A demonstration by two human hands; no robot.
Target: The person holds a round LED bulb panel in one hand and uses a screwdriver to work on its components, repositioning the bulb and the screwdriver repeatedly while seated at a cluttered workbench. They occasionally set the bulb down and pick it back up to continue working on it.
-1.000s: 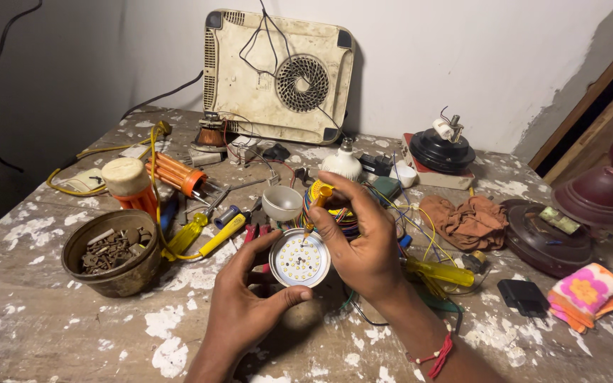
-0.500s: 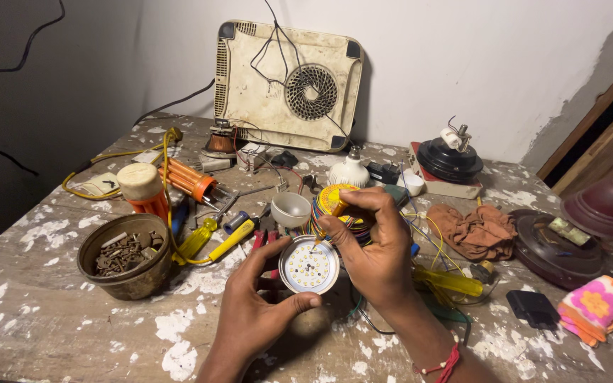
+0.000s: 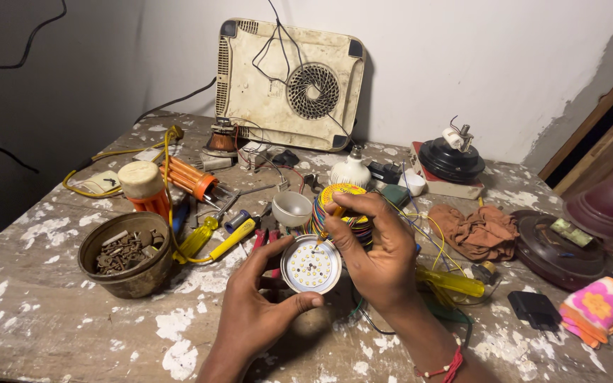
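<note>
worn table point(image 3: 30, 333) bearing bowl point(image 3: 125, 253), perhaps of screws.

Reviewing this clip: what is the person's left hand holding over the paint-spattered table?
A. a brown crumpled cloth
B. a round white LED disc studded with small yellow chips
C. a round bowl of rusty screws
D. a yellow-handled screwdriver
B: the left hand cradles the round white LED disc by its rim, while the right hand brings a thin tool to its face.

worn wooden tabletop point(image 3: 51, 333), surface scarred with white paint flecks and patches. rear wall point(image 3: 462, 57) white-painted plaster, grey and bare at its right edge. left wall point(image 3: 44, 85) in deep shadow. brown wooden frame point(image 3: 590, 128) at right. lighting dim, warm.
</note>
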